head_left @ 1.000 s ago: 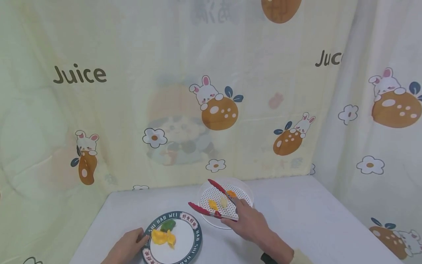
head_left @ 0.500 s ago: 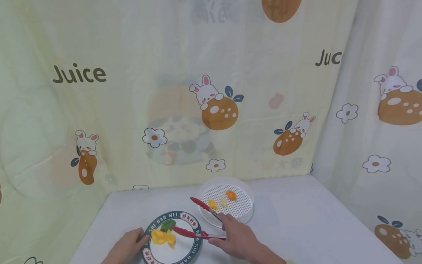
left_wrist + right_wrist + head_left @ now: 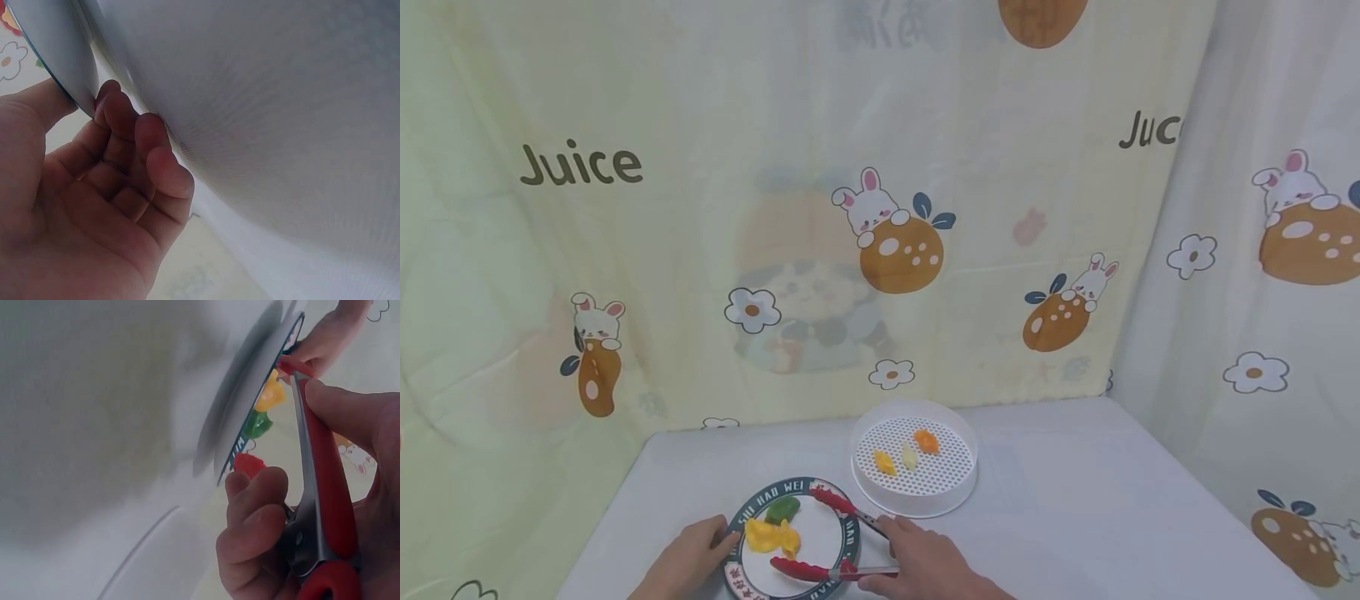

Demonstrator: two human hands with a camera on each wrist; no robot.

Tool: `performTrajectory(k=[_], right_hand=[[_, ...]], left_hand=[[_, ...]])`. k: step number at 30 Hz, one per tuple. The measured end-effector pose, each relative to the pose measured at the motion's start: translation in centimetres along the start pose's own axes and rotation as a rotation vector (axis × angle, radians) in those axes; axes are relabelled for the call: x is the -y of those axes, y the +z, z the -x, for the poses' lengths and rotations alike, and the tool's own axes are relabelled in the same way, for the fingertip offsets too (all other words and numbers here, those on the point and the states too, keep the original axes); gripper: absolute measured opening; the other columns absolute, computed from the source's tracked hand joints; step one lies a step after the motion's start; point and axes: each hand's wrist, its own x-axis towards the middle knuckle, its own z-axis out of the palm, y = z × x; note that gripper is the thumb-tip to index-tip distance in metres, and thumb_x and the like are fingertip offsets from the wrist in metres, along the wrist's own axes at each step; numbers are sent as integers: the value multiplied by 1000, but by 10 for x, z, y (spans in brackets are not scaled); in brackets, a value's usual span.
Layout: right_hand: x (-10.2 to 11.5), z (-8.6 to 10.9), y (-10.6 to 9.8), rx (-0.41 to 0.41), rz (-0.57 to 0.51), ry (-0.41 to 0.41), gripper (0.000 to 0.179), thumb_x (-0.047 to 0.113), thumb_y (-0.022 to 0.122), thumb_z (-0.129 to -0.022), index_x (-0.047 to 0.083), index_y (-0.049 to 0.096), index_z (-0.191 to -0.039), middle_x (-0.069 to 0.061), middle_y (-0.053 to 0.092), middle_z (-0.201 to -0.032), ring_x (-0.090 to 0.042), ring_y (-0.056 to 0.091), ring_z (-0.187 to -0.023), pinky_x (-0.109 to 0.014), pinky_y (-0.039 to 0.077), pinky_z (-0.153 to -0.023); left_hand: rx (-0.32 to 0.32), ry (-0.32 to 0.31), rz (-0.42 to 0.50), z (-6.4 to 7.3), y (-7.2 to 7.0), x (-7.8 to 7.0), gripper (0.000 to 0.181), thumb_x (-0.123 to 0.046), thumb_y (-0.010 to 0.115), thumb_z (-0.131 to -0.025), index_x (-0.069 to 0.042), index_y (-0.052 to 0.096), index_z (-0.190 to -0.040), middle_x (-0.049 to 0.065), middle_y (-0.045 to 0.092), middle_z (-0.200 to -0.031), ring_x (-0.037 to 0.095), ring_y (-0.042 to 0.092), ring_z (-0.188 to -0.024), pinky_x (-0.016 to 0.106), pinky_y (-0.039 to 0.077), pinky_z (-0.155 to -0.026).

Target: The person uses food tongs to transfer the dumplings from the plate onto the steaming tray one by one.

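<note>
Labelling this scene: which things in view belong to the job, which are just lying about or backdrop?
Likely in the job:
Tongs, in the right hand
Plate, held by the left hand
Green piece, yellow pieces, on the plate
Basket, holding orange piece, pale piece, small yellow piece

Likely not:
Curtain, backdrop
Table, only support
</note>
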Motion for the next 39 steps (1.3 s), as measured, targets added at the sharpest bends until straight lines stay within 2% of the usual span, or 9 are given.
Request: performTrajectory(k=[3,8,11,22,39], right_hand=[[-1,-1,3,10,26,-31,69,55,78,-80,16,58,-133,3,59,-98,-16,52,-82,-38,52,-74],[-3,0,5,3,66,-115,51,55,73,-85,21,65,-122,8,56,-85,-12,50,-74,-32,47,-67],[-3,0,5,-4,67,-133,45,55,73,-86,22,67,-117,8,54,-81,-11,49,-72,-32,45,-65],[-2,0,7,-3,44,-134,45,52,73,-86,23,69,-120,9,56,-81,-11,50,-74,-33,45,-67],[-1,0,6,-21,73,-141,44,51,73,-87,22,70,-121,9,56,-81,-10,49,-75,-34,45,-68]], left_hand=[[1,1,-1,0,0,0,27,-32,65,-98,-9,59,-86,3,53,-73,16,50,-71,30,39,-64],[5,9,-6,-1,0,1,27,-33,64,-98,-9,60,-87,3,54,-74,16,50,-71,31,40,-64],[12,4,-9,-2,-1,1,28,-35,63,-99,-9,60,-88,3,55,-75,16,50,-72,31,40,-65],[23,-17,-12,-2,-1,-1,27,-33,64,-98,-8,61,-89,4,54,-75,16,51,-72,31,41,-65],[21,-28,-8,-1,-1,-2,28,-34,64,-98,-7,61,-90,4,54,-75,16,51,-72,31,40,-65]])
